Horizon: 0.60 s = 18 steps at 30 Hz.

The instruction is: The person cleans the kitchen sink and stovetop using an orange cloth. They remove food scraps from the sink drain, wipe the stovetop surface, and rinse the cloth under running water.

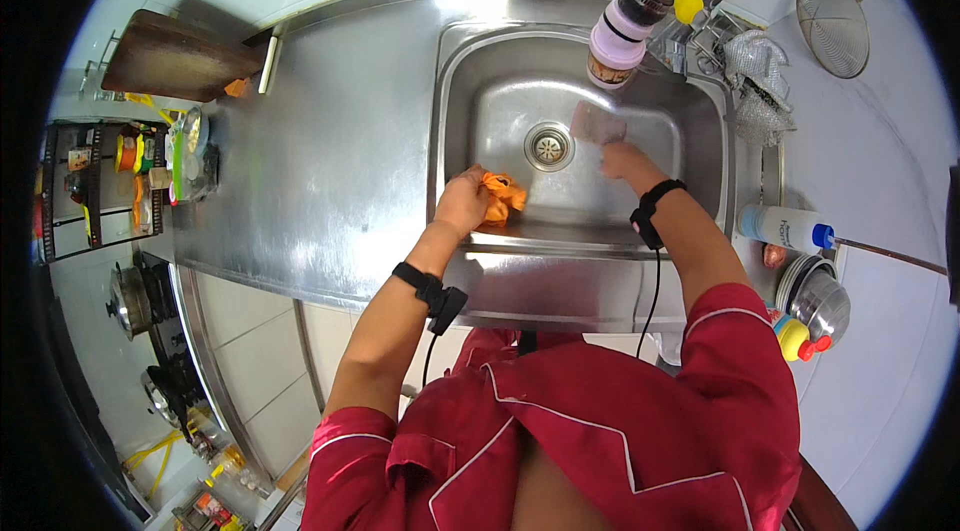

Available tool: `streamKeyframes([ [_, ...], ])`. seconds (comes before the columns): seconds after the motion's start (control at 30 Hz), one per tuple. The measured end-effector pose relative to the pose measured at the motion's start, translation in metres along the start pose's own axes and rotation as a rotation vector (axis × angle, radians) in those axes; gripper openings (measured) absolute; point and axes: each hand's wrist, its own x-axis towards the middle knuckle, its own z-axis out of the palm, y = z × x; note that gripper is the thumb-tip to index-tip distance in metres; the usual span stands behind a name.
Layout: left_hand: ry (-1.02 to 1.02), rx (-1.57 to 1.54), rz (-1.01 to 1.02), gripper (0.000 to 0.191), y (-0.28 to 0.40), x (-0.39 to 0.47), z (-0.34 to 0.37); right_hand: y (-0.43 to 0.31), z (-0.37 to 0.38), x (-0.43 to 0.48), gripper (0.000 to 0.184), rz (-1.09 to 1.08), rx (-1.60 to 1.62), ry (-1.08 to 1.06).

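My left hand (pixel 463 199) grips a crumpled orange cloth (pixel 501 198) at the near left side of the stainless steel sink (pixel 517 73). Over the basin's right half, my right hand (pixel 626 160) is closed around one end of a flat, roughly rectangular pinkish-brown object (pixel 598 124). That object is blurred, and its kind cannot be made out. Between the two hands lies the round drain strainer (pixel 550 147). The faucet's pink spray head (pixel 618 43) hangs above the far right part of the basin.
A steel counter (pixel 322 156) extends left, with a dark cutting board (pixel 180 58) leaning at its back. Right of the sink stand a white bottle with a blue cap (pixel 784 226), stacked bowls (pixel 817 298) and a yellow bottle (pixel 795 336). A silvery mesh cloth (pixel 757 73) hangs behind.
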Motion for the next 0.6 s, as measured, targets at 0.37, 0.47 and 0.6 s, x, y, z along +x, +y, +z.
streamKeyframes([
  [0.37,-0.121,-1.21,-0.53,0.03,0.036,0.008,-0.051,-0.176,-0.101,-0.104,0.054,-0.423,0.324,0.427],
  [0.47,0.124,-1.063,-0.578,0.029,0.038,0.01,-0.053,-0.157,-0.111,-0.101,0.037,-0.308,0.498,0.534],
  [0.6,0.223,-0.928,-0.664,0.029,0.025,0.01,-0.054,-0.14,-0.115,-0.101,0.034,-0.217,0.696,0.532],
])
